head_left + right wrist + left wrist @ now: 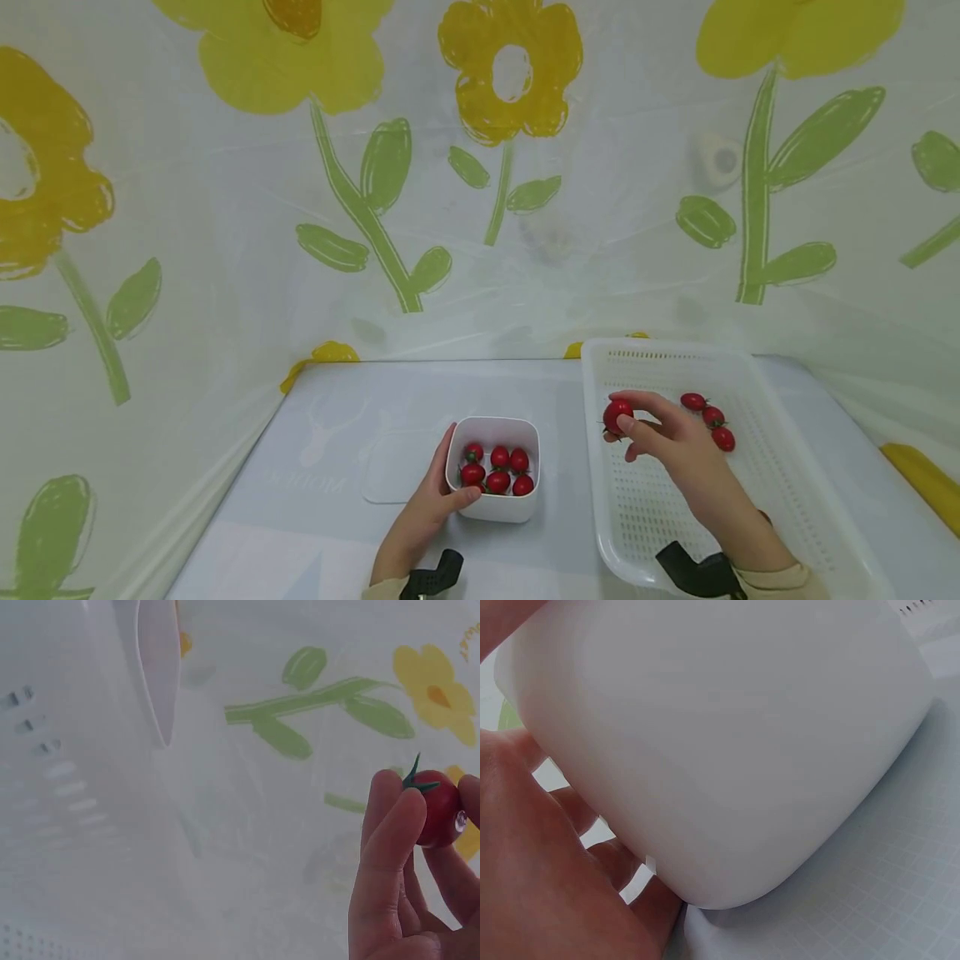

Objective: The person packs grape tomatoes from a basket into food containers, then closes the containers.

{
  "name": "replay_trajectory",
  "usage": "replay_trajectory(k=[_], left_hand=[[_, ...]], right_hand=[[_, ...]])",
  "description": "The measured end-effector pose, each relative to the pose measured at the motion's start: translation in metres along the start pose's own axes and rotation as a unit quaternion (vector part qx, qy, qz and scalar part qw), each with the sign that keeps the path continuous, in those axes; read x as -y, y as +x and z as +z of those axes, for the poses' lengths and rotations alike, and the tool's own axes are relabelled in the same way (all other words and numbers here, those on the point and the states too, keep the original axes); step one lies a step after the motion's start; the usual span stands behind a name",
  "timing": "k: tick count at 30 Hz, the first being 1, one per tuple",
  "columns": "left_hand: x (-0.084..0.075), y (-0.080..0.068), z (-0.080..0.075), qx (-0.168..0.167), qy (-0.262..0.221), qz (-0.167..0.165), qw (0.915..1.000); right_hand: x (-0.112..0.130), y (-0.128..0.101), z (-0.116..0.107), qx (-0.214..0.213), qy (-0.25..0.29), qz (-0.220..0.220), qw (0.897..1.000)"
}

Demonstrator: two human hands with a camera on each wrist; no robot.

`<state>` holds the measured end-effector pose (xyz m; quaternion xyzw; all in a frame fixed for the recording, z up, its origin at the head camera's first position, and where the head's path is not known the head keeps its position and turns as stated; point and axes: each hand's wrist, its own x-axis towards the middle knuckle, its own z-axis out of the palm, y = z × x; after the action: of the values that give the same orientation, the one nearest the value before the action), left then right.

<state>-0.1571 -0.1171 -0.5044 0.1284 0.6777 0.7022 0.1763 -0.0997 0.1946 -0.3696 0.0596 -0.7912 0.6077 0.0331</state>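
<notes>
Around the middle of the surface [300,517], there's a little white box [497,508] with rounded corners, and the left hand [433,502] has hold of it: thumb over the near rim, the other fingers wrapped along the left wall. I can make out six small red tomatoes [497,482] inside, sort of in a far row and a near row, some with green bits on them.

Over to the right sits a big white basket [637,517] with a holey bottom, way larger than the box. The right hand [667,433] is above its left part, fingertips pinching one single tomato [617,415]. From the right wrist you get a nice look at its pointy green stem bits. Three loose tomatoes [713,417] lie in the basket, to the right of that hand and close together.

Left of the box there's a flat pale piece [386,467] with rounded corners, partly behind the left hand; can't really tell what it is. Far side is all white curtain [600,275] with yellow flowers and green leaves.
</notes>
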Motion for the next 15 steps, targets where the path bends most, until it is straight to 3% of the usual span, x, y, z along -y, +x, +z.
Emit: replay_trajectory(k=[15], left_hand=[[-0.001,-0.001,-0.001,-0.001,0.002,-0.007,1.0]], right_hand=[[0.009,-0.008,0.036,-0.063,0.1,0.023,0.993]])
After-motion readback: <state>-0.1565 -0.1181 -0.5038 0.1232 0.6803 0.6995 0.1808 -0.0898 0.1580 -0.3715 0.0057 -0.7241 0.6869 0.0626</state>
